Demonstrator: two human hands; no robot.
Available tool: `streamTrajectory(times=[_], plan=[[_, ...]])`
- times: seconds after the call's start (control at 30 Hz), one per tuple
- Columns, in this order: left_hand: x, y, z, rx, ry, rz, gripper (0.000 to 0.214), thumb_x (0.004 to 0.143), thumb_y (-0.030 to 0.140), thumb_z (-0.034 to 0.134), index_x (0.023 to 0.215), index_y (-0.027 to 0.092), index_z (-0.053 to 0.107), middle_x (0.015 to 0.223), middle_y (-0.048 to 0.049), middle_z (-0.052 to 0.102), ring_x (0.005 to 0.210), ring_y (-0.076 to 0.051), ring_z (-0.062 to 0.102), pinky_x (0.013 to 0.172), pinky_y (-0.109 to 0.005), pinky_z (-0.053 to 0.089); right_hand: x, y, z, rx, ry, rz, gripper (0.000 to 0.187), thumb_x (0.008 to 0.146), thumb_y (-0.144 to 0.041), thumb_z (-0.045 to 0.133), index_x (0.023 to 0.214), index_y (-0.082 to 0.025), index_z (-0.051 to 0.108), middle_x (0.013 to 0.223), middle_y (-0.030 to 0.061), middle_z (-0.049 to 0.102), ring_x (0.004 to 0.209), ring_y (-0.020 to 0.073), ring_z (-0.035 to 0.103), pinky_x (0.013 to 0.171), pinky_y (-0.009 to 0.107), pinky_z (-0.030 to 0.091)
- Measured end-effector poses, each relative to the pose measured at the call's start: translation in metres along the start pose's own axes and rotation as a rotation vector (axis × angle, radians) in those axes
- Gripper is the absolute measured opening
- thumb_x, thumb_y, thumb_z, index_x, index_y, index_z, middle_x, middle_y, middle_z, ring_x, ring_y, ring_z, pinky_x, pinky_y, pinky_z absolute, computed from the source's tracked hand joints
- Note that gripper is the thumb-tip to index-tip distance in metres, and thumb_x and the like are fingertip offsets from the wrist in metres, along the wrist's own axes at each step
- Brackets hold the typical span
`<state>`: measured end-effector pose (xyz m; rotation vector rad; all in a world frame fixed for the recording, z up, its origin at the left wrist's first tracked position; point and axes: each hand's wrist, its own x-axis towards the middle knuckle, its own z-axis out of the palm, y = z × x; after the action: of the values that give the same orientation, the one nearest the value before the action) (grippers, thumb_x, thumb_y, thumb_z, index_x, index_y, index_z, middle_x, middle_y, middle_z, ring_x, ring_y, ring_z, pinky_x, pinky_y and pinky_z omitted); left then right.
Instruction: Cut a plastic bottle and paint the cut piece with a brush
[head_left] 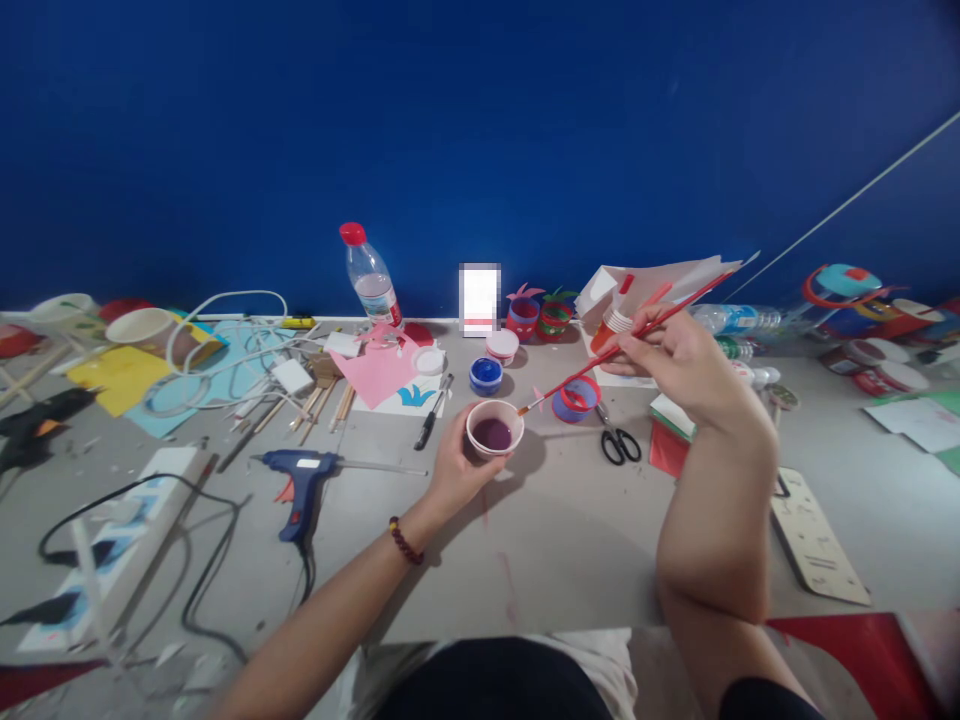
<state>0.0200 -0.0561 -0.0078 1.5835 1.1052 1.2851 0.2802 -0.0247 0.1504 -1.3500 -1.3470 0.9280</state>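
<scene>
My left hand [466,462] is wrapped round a paper cup [495,430] with dark purple liquid in it, near the middle of the table. In my right hand [667,350] is a long red paintbrush [577,371], pinched between the fingers and slanting down to the left. Its bristles are at the cup's right rim; whether they touch it I cannot tell. Behind the cup stand an open jar of blue paint [486,375] and a pale pink-topped jar [502,347]. A purple cup with a red rim [576,399] sits under the brush.
Black-handled scissors [620,445] lie to the right. On the left are a blue glue gun [304,480], a power strip [120,550] with cables, and a black pen [431,415]. A red-capped bottle [371,275] stands by the blue wall [480,130].
</scene>
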Motion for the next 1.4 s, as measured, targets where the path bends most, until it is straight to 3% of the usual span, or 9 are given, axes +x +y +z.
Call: streamTrajectory(times=[0.33, 0.53, 0.83, 1.4], plan=[[0.0, 0.001, -0.001, 0.023, 0.004, 0.01, 0.067, 0.072, 0.029, 0.081, 0.131, 0.023, 0.052, 0.129, -0.0108, 0.063, 0.12, -0.029, 0.062, 0.103, -0.048, 0.051, -0.001, -0.006, 0.002, 0.032, 0.036, 0.006, 0.025, 0.085, -0.034, 0.073, 0.093, -0.025, 0.051, 0.081, 0.0022, 0.071, 0.085, 0.0209, 0.076, 0.086, 0.036, 0.066], [0.0, 0.0, -0.001, 0.038, 0.008, 0.019, 0.067, 0.071, 0.03, 0.082, 0.131, 0.023, 0.052, 0.129, -0.0111, 0.063, 0.119, -0.029, 0.063, 0.103, -0.047, 0.051, 0.003, 0.0, 0.009, -0.005, 0.065, -0.002, 0.032, 0.079, -0.043, 0.078, 0.093, -0.027, 0.054, 0.079, -0.0017, 0.069, 0.083, 0.0236, 0.076, 0.084, 0.044, 0.067], [0.0, -0.003, 0.002, 0.029, 0.014, 0.042, 0.067, 0.073, 0.033, 0.082, 0.132, 0.023, 0.052, 0.131, -0.0114, 0.062, 0.122, -0.029, 0.062, 0.103, -0.047, 0.051, 0.009, 0.002, 0.026, 0.002, 0.078, 0.014, 0.036, 0.074, -0.046, 0.082, 0.089, -0.026, 0.054, 0.07, -0.0029, 0.068, 0.072, 0.023, 0.076, 0.075, 0.042, 0.068], [-0.001, -0.004, 0.002, 0.028, 0.018, 0.025, 0.068, 0.072, 0.032, 0.082, 0.132, 0.024, 0.051, 0.132, -0.0114, 0.062, 0.122, -0.029, 0.061, 0.103, -0.047, 0.051, 0.004, -0.003, 0.025, -0.027, 0.081, 0.01, 0.034, 0.075, -0.045, 0.081, 0.087, -0.026, 0.055, 0.075, -0.0004, 0.07, 0.076, 0.0251, 0.076, 0.075, 0.044, 0.067]])
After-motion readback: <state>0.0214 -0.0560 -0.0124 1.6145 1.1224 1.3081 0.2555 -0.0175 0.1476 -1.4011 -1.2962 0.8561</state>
